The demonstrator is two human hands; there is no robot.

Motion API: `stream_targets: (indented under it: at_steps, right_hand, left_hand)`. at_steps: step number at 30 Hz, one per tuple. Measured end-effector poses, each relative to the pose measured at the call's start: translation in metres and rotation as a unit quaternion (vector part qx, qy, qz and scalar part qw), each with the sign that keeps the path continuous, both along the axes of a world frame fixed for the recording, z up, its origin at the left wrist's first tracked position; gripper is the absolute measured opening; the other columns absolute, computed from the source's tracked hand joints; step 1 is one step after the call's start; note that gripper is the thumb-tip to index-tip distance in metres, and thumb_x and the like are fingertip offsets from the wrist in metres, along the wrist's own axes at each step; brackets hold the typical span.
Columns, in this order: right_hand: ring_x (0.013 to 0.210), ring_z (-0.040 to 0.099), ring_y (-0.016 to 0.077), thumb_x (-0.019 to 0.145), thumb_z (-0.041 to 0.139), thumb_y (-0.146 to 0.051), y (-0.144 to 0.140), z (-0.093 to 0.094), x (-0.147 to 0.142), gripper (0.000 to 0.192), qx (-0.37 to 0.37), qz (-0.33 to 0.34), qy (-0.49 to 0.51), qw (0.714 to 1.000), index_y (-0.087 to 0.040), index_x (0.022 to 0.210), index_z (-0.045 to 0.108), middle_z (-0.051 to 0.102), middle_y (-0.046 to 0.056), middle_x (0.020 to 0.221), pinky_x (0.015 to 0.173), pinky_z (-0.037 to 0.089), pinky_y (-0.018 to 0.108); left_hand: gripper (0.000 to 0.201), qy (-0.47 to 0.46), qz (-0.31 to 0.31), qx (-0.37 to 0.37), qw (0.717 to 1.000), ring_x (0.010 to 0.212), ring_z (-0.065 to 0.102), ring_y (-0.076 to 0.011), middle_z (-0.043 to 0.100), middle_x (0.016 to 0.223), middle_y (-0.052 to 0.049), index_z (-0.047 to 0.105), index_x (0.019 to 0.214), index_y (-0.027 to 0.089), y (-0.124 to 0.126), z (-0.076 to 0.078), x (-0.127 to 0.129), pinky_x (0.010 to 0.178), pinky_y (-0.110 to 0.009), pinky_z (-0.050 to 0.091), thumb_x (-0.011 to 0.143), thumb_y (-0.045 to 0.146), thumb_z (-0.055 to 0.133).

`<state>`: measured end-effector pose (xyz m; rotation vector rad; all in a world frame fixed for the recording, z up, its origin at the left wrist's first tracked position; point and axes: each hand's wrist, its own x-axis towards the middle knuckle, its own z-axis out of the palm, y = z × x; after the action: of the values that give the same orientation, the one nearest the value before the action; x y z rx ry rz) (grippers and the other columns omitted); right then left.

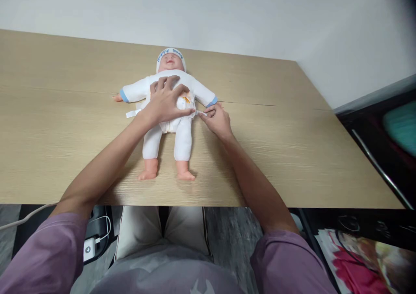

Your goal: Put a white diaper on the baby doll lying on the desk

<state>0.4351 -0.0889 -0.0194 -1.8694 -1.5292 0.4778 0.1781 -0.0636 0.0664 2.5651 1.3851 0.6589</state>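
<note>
The doll (183,139) lies on its back on the desk (276,159), left of the middle of the near edge, its feet just in from that edge and its head toward the far edge, well apart from the right edge. Its cap (170,52) is nearest the far edge.

The left hand (170,98) lies over the doll's belly and the front of the diaper (173,124), palm down, fingers spread and bent with their tips at the chest. The thumb points toward the right edge, its tip beside the tab (200,113); the doll is directly beneath this hand.

The right hand (217,118) is nearly closed, thumb and finger pinching that tab at the diaper's side. The doll lies to its left, one blue cuff (212,101) just beside its fingers on the far-edge side. The loose tab (133,113) sticks out toward the left edge, beyond the left wrist.
</note>
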Motion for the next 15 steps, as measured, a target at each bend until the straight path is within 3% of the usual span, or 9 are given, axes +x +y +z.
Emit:
stream_targets:
  at_steps: [7,15]
  right_hand:
    - [0.081,0.067,0.0256,0.090,0.087,-0.052,0.001,0.004,0.003,0.035,-0.042,0.022,0.000,0.999,-0.027,0.079,0.064,0.070,0.002,0.078,0.088,0.057,0.043]
    - [0.074,0.055,0.0206,0.101,0.063,-0.065,-0.003,0.012,0.005,0.046,0.061,0.137,0.162,0.975,-0.029,0.076,0.050,0.054,-0.001,0.074,0.075,0.054,0.036]
  left_hand:
    - [0.083,0.011,-0.013,-0.010,1.000,0.174,0.026,-0.0542,0.041,0.189,-0.010,0.074,0.152,0.037,0.002,-0.002,-0.002,0.139,-0.080,0.017,0.088,0.089,0.080]
    - [0.085,-0.026,-0.012,0.009,1.000,0.172,0.029,-0.0572,0.045,0.186,-0.014,0.073,0.146,0.035,0.003,-0.010,-0.001,0.137,-0.083,0.021,0.078,0.079,0.095]
